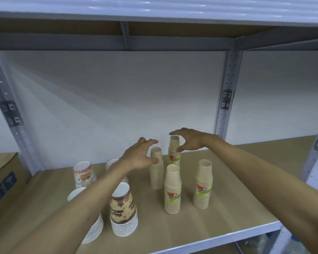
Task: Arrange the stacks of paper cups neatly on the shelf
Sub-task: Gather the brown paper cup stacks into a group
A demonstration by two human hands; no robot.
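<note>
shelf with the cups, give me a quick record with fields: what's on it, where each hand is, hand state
surface: brown shelf
plain cup stacks: four, upright, right of centre
printed cup stacks: four, left, partly behind the forearm
left hand: open, fingers around the top of the unlabelled plain stack
right hand: open, over the rear labelled stack
held: nothing yet

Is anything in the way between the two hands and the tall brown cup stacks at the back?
Nothing visible. The left hand is open beside one back stack, the right hand open around the other.
</note>
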